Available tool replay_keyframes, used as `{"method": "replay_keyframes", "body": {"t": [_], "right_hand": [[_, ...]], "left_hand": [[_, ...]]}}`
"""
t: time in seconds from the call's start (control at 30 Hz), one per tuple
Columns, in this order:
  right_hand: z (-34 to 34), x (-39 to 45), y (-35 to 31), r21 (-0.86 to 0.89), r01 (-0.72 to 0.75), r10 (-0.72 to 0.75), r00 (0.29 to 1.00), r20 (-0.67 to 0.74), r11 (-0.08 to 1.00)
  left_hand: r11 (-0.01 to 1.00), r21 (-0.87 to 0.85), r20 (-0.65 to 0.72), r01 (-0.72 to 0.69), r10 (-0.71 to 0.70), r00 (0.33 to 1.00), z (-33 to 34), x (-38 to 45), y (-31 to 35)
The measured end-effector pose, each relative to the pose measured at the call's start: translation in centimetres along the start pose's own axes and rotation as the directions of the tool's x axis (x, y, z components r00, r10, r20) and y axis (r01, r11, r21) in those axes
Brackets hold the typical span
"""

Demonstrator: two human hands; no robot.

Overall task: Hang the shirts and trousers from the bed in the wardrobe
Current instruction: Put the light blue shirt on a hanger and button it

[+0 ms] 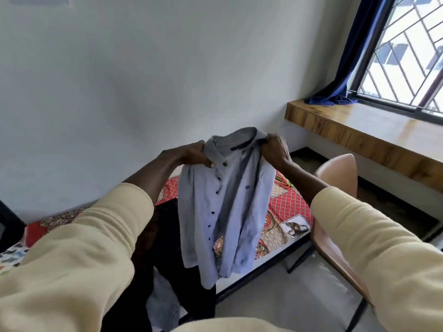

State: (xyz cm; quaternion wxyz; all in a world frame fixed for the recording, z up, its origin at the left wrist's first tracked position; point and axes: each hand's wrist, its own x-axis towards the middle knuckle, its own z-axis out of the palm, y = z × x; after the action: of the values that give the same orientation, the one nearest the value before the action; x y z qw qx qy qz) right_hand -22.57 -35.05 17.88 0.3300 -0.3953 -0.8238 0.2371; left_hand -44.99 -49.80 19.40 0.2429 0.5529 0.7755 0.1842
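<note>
shirts: 1 light blue shirt | hands: 2, left hand, right hand | chairs: 1 chair | beds: 1 bed | windows: 1 window

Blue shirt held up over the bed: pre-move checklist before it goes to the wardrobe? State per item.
1. Left hand grip on the light blue shirt at its collar: ok.
2. Right hand grip on the other side of the collar: ok.
3. Shirt lifted off the bed, hanging free: ok.
4. Hanger in the shirt: cannot tell, none visible.
5. Wardrobe in view: not ok, out of frame.
6. Dark clothes left on the bed: ok, still to hang.
7. Chair beside the bed, near the path: cannot tell.
</note>
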Motion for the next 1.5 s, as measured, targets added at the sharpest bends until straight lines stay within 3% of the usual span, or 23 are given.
{"method": "replay_keyframes", "body": {"t": [0.03,0.1,0.2,0.27,0.37,0.47,0.53,0.6,0.7,0.8,0.93,1.0,1.07,1.1,1.17,1.23,1.3,1.33,1.43,1.5], "right_hand": [[0.2,-0.3,-0.1,0.086,-0.083,0.082,0.997,0.010,0.993],[0.7,-1.0,-0.2,0.217,-0.215,0.209,0.977,0.049,0.952],[0.6,-0.7,0.6,0.335,-0.195,0.171,0.980,0.102,0.922],[0.4,0.1,1.3,0.357,-0.189,0.141,0.978,0.157,0.915],[-0.2,1.2,1.7,0.240,-0.169,0.094,0.951,0.294,0.956],[-0.6,1.8,1.5,0.070,-0.023,-0.006,0.922,0.387,0.997],[-0.9,2.4,1.7,-0.048,0.119,-0.093,0.923,0.374,0.992],[-0.9,3.1,2.7,-0.056,0.161,-0.144,0.961,0.237,0.985],[-1.2,2.9,3.4,0.273,-0.069,0.059,0.997,0.042,0.959],[-0.9,2.5,3.2,0.411,-0.262,0.217,0.964,0.154,0.873],[-1.0,2.9,3.2,0.440,-0.340,0.272,0.939,0.213,0.831],[-1.2,3.1,3.7,0.384,-0.316,0.247,0.944,0.217,0.868],[-1.6,3.1,4.4,0.217,-0.232,0.168,0.946,0.277,0.948],[-1.8,3.2,4.8,0.147,-0.161,0.103,0.936,0.337,0.976],[-2.1,3.2,5.4,0.018,-0.013,0.003,0.882,0.470,1.000],[-2.1,3.0,6.0,-0.101,0.085,-0.018,0.844,0.536,0.991],[-1.8,2.9,7.1,-0.129,0.140,-0.061,0.873,0.484,0.982],[-1.6,2.9,7.8,-0.147,0.160,-0.081,0.895,0.438,0.976],[-1.0,3.0,10.5,-0.262,0.179,-0.090,0.944,0.319,0.948],[-0.3,3.1,12.3,-0.199,0.118,-0.057,0.956,0.288,0.973]], "left_hand": [[0.999,-0.014,0.056,0.030,-0.029,0.998,0.2,-0.2,0.3],[0.999,-0.031,0.034,0.031,-0.030,0.999,0.3,0.1,0.4],[0.990,-0.139,-0.193,-0.023,-0.005,0.981,0.3,0.5,0.0],[0.972,-0.234,-0.265,-0.031,-0.033,0.964,0.2,0.7,-0.7],[0.948,-0.315,-0.299,-0.038,-0.061,0.952,-0.3,0.8,-0.9],[0.948,-0.313,-0.358,-0.055,-0.064,0.932,-0.7,1.4,-0.4],[0.946,-0.322,-0.355,-0.034,-0.087,0.931,-0.7,1.7,0.1],[0.935,-0.355,-0.353,-0.012,-0.123,0.928,-0.9,2.0,0.2],[0.907,-0.421,-0.330,-0.032,-0.121,0.936,-1.3,2.4,0.1],[0.883,-0.462,-0.348,-0.081,-0.096,0.932,-1.1,2.8,1.3],[0.841,-0.521,-0.397,-0.144,-0.089,0.914,-0.8,3.9,2.3],[0.850,-0.516,-0.390,-0.109,-0.120,0.913,-0.6,4.2,2.6],[0.961,-0.275,-0.380,0.030,-0.138,0.915,-0.4,4.1,3.2],[0.987,-0.130,-0.382,0.095,-0.138,0.914,-0.2,4.2,3.3],[0.986,-0.026,-0.323,0.165,-0.165,0.932,0.1,4.3,3.3],[0.970,-0.139,-0.140,0.199,-0.218,0.966,0.5,4.3,2.6],[0.940,-0.220,0.021,0.262,-0.264,0.964,1.1,3.8,2.0],[0.937,-0.223,0.037,0.268,-0.267,0.963,1.5,3.6,1.6],[0.925,-0.287,-0.097,0.251,-0.288,0.953,3.0,3.7,0.2],[0.896,-0.363,-0.089,0.258,-0.309,0.947,3.9,3.8,-0.6]]}}
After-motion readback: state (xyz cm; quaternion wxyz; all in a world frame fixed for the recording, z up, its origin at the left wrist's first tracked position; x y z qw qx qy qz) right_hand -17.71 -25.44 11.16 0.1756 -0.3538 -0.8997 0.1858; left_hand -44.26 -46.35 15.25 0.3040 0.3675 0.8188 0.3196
